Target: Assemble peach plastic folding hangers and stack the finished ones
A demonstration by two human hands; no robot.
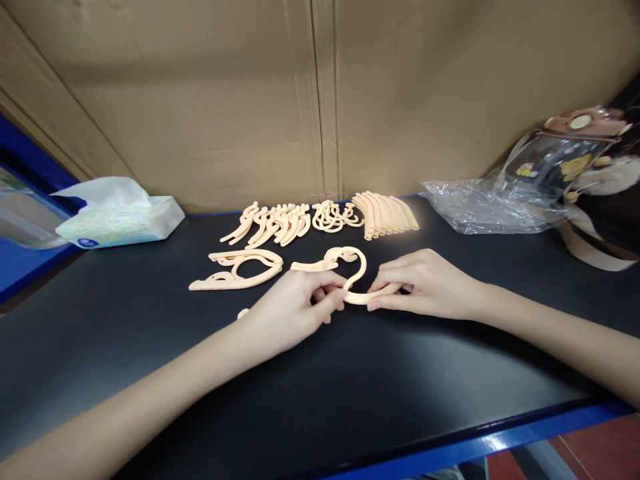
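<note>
Over the black table, my left hand [300,303] pinches the lower end of a cream plastic hanger hook [362,263]. A curved hanger arm [361,299] meets the hook there, and my right hand [423,285] has its fingers closed round the arm's right end. The joint itself is partly hidden by my left fingertips. Just behind my left hand lies another hanger piece [307,267], close to the hook's tip. To the left rests a folded hanger [267,272]. A small rounded cream end [243,313] peeks out behind my left wrist.
Along the back lie several short hanger arms [283,223], a heap of hooks [330,217] and a row of curved tubes [385,215]. A tissue pack [125,223] stands at left. Clear plastic wrap [495,210] and a strapped bottle [560,160] are at right, before cardboard [225,100].
</note>
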